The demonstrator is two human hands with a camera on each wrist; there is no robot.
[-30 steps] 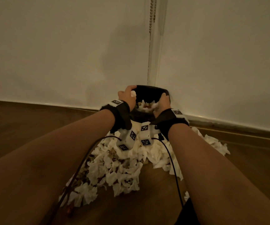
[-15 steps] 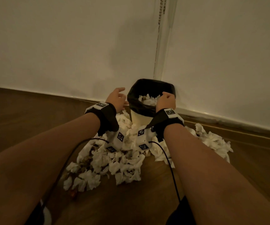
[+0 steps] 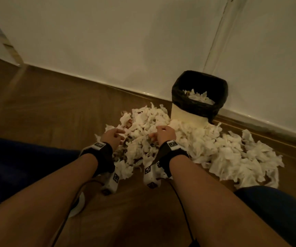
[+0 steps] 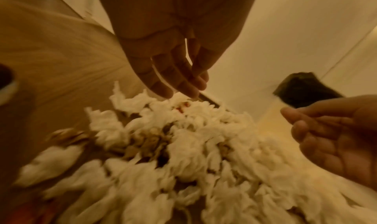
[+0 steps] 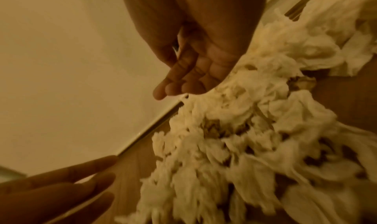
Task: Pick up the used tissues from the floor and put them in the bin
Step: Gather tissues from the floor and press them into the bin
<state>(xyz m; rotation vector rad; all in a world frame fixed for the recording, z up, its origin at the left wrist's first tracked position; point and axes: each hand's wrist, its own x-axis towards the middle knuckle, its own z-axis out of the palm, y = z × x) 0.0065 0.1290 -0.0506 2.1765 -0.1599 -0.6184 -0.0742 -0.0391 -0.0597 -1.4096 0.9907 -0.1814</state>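
A wide heap of crumpled white tissues [image 3: 193, 139] covers the wooden floor in front of a small cream bin with a black liner [image 3: 199, 97], which holds several tissues. My left hand [image 3: 114, 137] hovers over the heap's left edge, fingers loosely extended and holding nothing [image 4: 173, 82]. My right hand [image 3: 161, 135] hangs over the middle of the heap, fingers relaxed and pointing down [image 5: 179, 85], also with nothing in it. Some tissues [image 4: 183, 108] carry red and brown stains.
The bin stands against a white wall [image 3: 125, 41] with a skirting strip along the floor. Bare wooden floor [image 3: 45, 104] lies to the left. My dark-clothed knees [image 3: 10, 166] flank the arms at both lower sides. Cables [image 3: 179, 202] trail from the wrist cameras.
Both hands have left the bin's rim and come down and back to the tissue heap. The head view has pulled away, so the bin now sits farther off to the right.
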